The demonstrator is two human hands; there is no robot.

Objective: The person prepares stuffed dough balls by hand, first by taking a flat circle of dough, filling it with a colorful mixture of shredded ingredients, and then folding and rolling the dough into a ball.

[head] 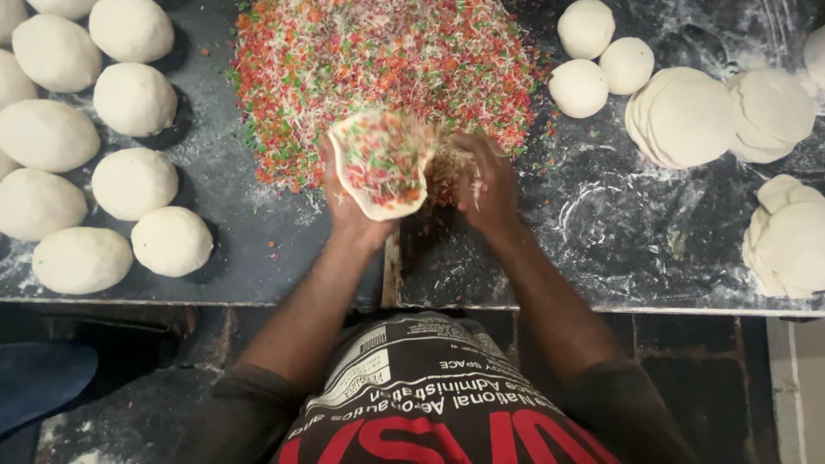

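Observation:
My left hand [348,210] cups a flat round of pale dough [361,193], tilted toward me and covered with shredded red, green and white filling. My right hand [490,185] is beside it at the near edge of the big filling heap [387,60], fingers curled around a pinch of the shreds, slightly blurred. Both hands hover over the dark, flour-dusted worktop [593,241].
Several filled dough balls [129,180] lie in rows at the left. Three small plain dough balls [593,60] sit at the upper right, beside stacks of rolled flat rounds [687,116] and another stack [786,236]. The worktop's front edge [215,302] runs just before my body.

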